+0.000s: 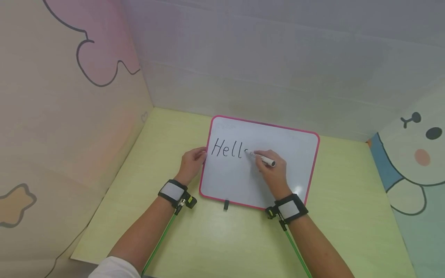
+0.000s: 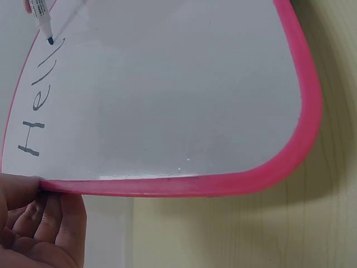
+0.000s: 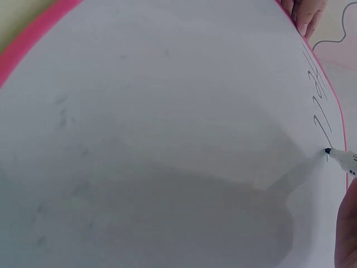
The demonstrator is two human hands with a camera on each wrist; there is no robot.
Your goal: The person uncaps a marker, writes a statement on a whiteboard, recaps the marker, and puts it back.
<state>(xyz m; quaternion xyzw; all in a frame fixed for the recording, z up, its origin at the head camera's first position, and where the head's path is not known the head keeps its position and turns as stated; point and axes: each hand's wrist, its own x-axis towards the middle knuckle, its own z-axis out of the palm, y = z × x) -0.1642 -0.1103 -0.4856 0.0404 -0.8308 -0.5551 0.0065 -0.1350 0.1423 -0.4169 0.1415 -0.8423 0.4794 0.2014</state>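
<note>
A whiteboard (image 1: 264, 177) with a pink frame bears the black handwritten letters "Hell" (image 1: 226, 149) and a small curved stroke after them. My right hand (image 1: 273, 170) grips a white marker (image 1: 265, 159) with a dark end, its tip at that stroke. In the right wrist view the dark tip of the marker (image 3: 343, 159) meets the board beside the letters. My left hand (image 1: 191, 164) pinches the board's left edge. The left wrist view shows the thumb of this hand (image 2: 42, 229) at the pink frame (image 2: 223, 187) and the fingers curled beneath it.
The board lies on a pale yellow table (image 1: 208, 239). A small black tab (image 1: 226, 205) sticks out at its lower edge. Behind the table rises a pale wall (image 1: 264, 69); cartoon-printed panels stand left (image 1: 69, 135) and right (image 1: 417, 185). Green cables (image 1: 160, 243) run from the wrist straps.
</note>
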